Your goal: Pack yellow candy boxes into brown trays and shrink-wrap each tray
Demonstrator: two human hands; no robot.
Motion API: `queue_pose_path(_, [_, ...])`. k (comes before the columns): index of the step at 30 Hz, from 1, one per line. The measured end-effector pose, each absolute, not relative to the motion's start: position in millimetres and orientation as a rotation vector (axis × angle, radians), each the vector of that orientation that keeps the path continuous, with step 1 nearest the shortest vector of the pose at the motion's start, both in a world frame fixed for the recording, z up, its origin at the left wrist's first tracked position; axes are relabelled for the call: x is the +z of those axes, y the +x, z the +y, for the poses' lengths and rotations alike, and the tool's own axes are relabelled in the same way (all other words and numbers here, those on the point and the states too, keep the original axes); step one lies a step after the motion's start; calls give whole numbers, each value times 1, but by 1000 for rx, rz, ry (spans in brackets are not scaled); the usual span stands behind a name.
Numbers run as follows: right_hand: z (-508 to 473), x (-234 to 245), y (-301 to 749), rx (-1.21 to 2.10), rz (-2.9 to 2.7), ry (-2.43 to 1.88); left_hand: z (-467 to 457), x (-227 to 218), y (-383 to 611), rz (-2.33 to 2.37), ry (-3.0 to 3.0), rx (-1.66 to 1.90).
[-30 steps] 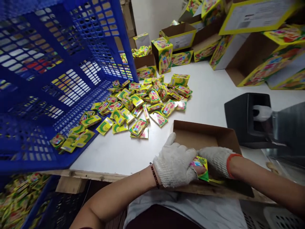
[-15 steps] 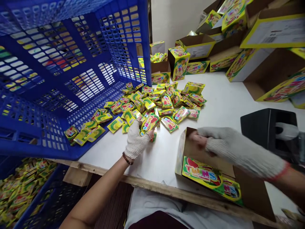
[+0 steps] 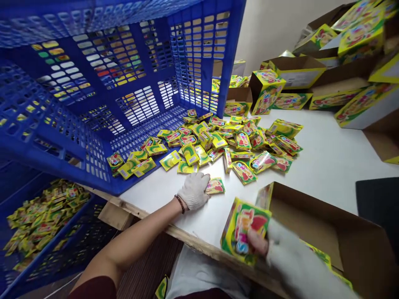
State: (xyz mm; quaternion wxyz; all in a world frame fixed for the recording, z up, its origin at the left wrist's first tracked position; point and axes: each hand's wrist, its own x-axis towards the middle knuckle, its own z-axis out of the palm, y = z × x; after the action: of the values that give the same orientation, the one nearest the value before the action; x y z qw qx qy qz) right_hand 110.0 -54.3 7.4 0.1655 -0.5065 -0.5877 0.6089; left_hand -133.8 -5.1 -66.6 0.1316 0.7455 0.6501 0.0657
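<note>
My left hand [image 3: 195,192], in a white knit glove with bare fingertips, rests low over the table. Its curled fingers grip the left end of a small yellow-green box [image 3: 216,186] with a fruit print. Behind it spreads a loose heap of the same small boxes [image 3: 205,141]. In a similar glove, my right hand [image 3: 264,245] is blurred by motion. Its thumb presses on the printed panel of a "TWINS" carton [image 3: 238,224] at the table's front edge, and its other fingers are hidden. The carton's brown inside faces up.
A blue crate [image 3: 204,62] lies on its side at left, small boxes spilling from its mouth. Below it, another blue crate [image 3: 59,253] holds many more. Open cartons [image 3: 299,70] are stacked along the back right. A black object [image 3: 377,203] stands at right.
My view has shifted, so the scene sits farther right. My left hand has lowered from a raised small box to one on the table. My right hand has moved from the carton's inside to its printed panel.
</note>
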Motion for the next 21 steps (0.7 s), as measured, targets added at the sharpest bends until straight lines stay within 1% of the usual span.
queue_pose_path(2, [-76, -18, 95, 1739, -1568, -1551, -23, -65, -125, 1907, 1935, 289])
queue_pose_path(4, [-86, -42, 74, 1683, -1480, -1565, -45, -64, -116, 1873, 1776, 437])
queue_pose_path(7, [-84, -66, 48, 1641, -1317, -1510, -72, -65, -116, 1687, 1831, 579])
queue_pose_path(10, [-79, -75, 42, 1607, -1257, -1546, -74, -66, -137, 1388, 1944, 550])
queue_pose_path(11, [-79, -75, 44, 1559, -1325, -1563, -66, -65, -147, 1386, 1971, 543])
queue_pose_path(13, [-80, -71, 49, 1395, -1608, -1566, -44, -64, -169, 1592, 2073, 495])
queue_pose_path(15, [-80, -63, 51, 1142, -2008, -1521, -17, -64, -188, 1876, 2172, 389])
queue_pose_path(17, [-78, -55, 49, 891, -2392, -1459, 4, -65, -201, 2021, 2197, 294])
queue_pose_path(19, [-74, -50, 42, 755, -2676, -1408, 13, -64, -205, 2036, 2190, 285])
queue_pose_path(21, [-70, -50, 36, 702, -2828, -1348, 8, -62, -202, 1937, 2203, 286])
